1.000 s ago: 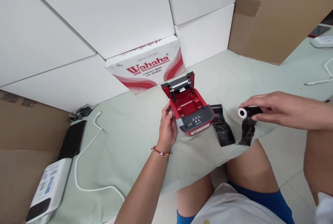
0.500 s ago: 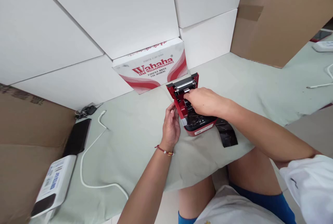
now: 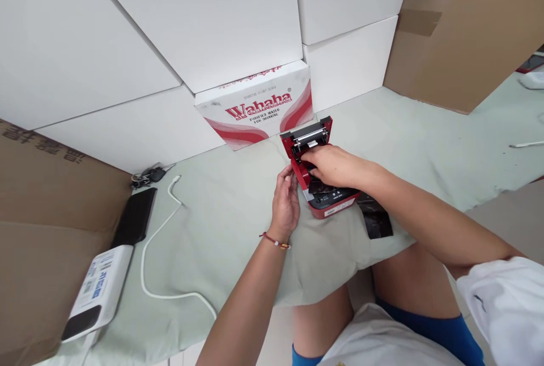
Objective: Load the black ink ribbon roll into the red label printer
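Note:
A red and black label printer [image 3: 335, 207] stands on the cloth with its lid [image 3: 306, 138] raised, showing a roller and metal bar. My left hand [image 3: 285, 203] is against the printer's left side, its curled fingers gripping the edge near the hinge. Reaching in from the right, my right hand [image 3: 334, 165] has its fingers bent down inside the body; the fingertips and whatever they pinch are partly hidden. Dark, glossy marbled material [image 3: 319, 187] lies in the opening below that hand. A similar dark strip [image 3: 376, 220] rests on the cloth to the printer's right.
Behind the printer stands a Wahaha water carton [image 3: 259, 114] against white boxes [image 3: 238, 20]. Brown cartons [image 3: 450, 37] flank both sides. On the left lie a white cable [image 3: 147, 275], a black flat object [image 3: 135, 217], a white device [image 3: 100, 286] and a dark cord bundle [image 3: 148, 176].
My right hand has shifted slightly down and deeper into the printer, leaving the lid's inner parts more exposed. The left hand keeps its place at the side. The whole view has shifted slightly.

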Available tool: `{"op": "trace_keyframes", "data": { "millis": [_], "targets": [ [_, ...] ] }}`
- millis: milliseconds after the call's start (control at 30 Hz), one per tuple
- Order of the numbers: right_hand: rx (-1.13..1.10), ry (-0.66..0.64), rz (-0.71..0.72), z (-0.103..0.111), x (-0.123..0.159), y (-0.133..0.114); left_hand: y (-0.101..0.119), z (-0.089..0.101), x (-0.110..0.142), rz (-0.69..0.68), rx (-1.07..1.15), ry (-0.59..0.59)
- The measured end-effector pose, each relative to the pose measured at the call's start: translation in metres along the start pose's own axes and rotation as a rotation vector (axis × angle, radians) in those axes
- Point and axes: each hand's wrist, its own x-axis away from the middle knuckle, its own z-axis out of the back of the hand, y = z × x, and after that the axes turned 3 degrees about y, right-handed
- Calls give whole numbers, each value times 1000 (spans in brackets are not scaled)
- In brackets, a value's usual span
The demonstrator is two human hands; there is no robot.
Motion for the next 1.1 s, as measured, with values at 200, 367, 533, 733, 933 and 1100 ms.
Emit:
{"op": "trace_keyframes", "data": {
  "millis": [200, 367, 533, 733, 933, 1100],
  "targets": [
    [-134, 399, 274, -23, 82, -7, 2, -1, 1, -14, -19, 3],
    [-4, 632, 230, -66, 129, -16, 2, -1, 4, 12, -55, 43],
    [-40, 666, 166, -78, 135, -15, 22, -3, -8, -47, -161, 229],
    [-92, 655, 190, -78, 133, -8, 75, -26, -48, -201, -365, 147],
    [-136, 639, 175, -80, 134, -8, 88, -41, -40, -250, -412, 38],
    [-129, 686, 194, -79, 133, -6, 73, -21, 3, -394, -548, -126]
  ]
}}
